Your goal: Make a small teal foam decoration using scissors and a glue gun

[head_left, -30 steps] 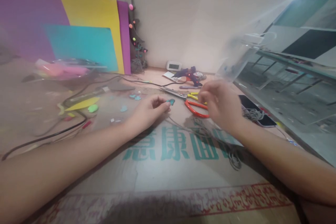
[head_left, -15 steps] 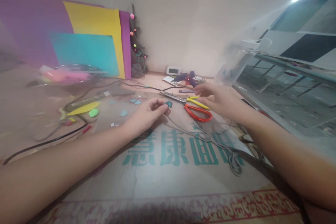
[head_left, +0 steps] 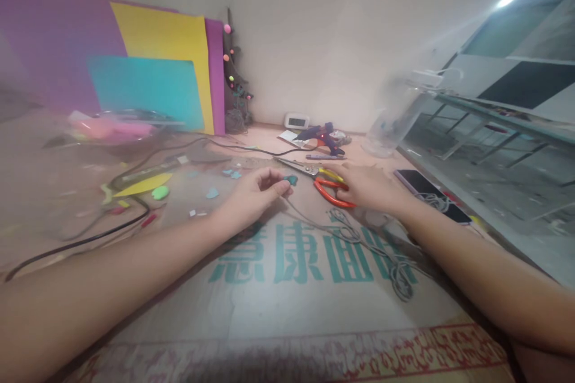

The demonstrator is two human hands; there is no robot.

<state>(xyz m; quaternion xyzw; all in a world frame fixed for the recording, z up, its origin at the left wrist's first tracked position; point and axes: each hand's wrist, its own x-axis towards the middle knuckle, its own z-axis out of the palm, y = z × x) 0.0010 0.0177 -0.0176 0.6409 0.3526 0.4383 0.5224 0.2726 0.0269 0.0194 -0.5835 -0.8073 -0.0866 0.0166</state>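
My left hand (head_left: pixel 258 192) pinches a small dark teal piece (head_left: pixel 291 180) between thumb and fingertips, just above the table. What the piece is made into I cannot tell. Close by on the right lie scissors (head_left: pixel 313 172) with one yellow and one red handle loop, their blades pointing to the far left. My right hand (head_left: pixel 371 187) has its fingers curled over the loops, which partly hides them. A thin grey cord (head_left: pixel 314 222) runs from under my left hand toward the lower right.
A purple hot glue gun (head_left: pixel 324 134), a pen (head_left: pixel 326 157) and a small white digital clock (head_left: pixel 296 121) stand farther back. Light blue scraps (head_left: pixel 212 192) and a green piece (head_left: pixel 160 192) lie left. At right are a phone (head_left: pixel 431 194) and the table's edge.
My right hand has come down and toward me, from above the scissors onto their handles. The phone at the right has come into view. My left hand stays with the teal piece.
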